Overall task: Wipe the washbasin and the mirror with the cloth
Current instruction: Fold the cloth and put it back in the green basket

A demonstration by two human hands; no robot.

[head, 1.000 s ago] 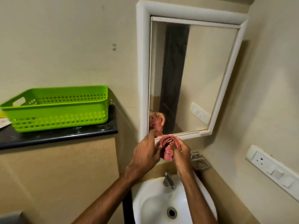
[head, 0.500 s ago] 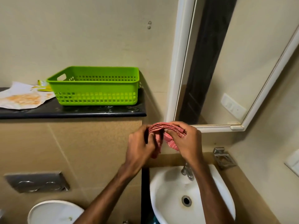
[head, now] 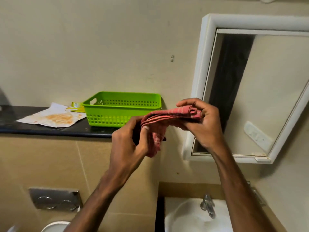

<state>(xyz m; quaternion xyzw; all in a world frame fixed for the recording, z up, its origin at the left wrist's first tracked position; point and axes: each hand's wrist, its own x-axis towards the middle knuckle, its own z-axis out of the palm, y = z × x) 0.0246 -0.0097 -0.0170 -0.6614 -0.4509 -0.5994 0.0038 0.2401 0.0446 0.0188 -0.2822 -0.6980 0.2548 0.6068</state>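
Since the earlier frames, both hands had drawn apart and stretched the cloth [head: 168, 118] out between them, and the view had swung left and pulled back, so the mirror sat at the right edge. Nearest, two bare forearms rose from the bottom of the frame. Below them lay the white washbasin [head: 184, 218] with its metal tap [head: 207, 206], well beneath the cloth and untouched by it. The left hand [head: 128, 143] was closed around the cloth's drooping lower end; the right hand [head: 202, 121] pinched the folded upper end, fingers curled over it. The red checked cloth hung in mid-air between them, in front of the wall, touching neither basin nor glass. Judging by this, wiping had not begun; the cloth seemed to be getting folded, with both surfaces left to do. Farther back, a green basket [head: 122, 109] and stained paper [head: 51, 118] rested on a dark ledge [head: 50, 130]. The white-framed mirror [head: 267, 97] hung beyond the right hand, nothing blocking it.
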